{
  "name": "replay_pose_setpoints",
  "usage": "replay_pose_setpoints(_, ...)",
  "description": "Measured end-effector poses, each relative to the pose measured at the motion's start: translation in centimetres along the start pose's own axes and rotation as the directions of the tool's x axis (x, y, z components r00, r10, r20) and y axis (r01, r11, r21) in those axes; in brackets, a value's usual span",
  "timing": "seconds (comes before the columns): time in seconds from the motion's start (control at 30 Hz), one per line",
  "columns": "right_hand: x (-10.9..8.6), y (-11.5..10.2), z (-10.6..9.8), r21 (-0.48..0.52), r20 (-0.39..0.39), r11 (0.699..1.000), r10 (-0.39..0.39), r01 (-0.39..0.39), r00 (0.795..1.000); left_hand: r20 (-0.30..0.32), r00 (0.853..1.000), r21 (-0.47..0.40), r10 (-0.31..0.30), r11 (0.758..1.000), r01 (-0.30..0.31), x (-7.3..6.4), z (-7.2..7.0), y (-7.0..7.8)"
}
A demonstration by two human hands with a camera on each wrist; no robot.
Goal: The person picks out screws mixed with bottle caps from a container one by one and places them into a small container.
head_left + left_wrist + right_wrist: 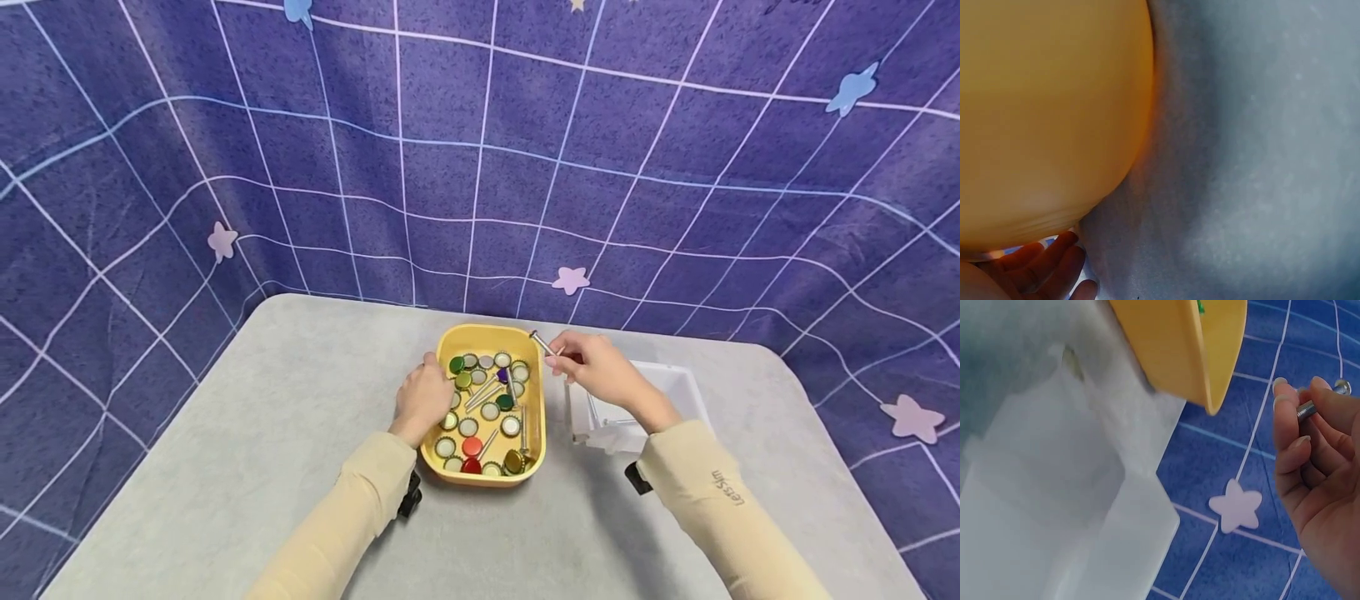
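A yellow tub (482, 481) holds bottle caps (490, 411) in several colours and several metal bolts (483, 394). My left hand (427, 398) grips the tub's left rim; in the left wrist view its fingers (1054, 269) lie against the outer wall. Over the gap between the tub and a white box (688, 392), my right hand (600, 367) pinches a silver bolt (543, 342) between thumb and fingertips. The right wrist view shows the bolt's round head (1342, 387) and threaded shank (1305, 412) on either side of the fingers.
The white box stands right of the tub, partly under my right forearm, with a few bolts (617, 422) inside. Both containers rest on a grey table (300, 375). A blue gridded cloth (450, 183) with star shapes hangs behind and beside the table.
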State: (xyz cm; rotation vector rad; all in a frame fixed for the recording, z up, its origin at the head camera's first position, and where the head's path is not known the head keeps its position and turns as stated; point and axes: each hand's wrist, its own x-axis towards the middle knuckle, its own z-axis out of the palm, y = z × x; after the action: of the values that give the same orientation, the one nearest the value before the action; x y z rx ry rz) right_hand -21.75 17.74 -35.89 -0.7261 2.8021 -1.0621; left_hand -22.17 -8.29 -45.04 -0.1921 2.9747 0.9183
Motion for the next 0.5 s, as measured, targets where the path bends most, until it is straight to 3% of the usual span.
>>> replay_pose_setpoints(0.5, -1.0, 2.7, -2.4, -0.027, -0.011, 0.998, 0.053, -0.053, 0.999, 0.0, 1.0, 0.003, -0.004, 1.0, 0.004, 0.4, 0.1, 0.0)
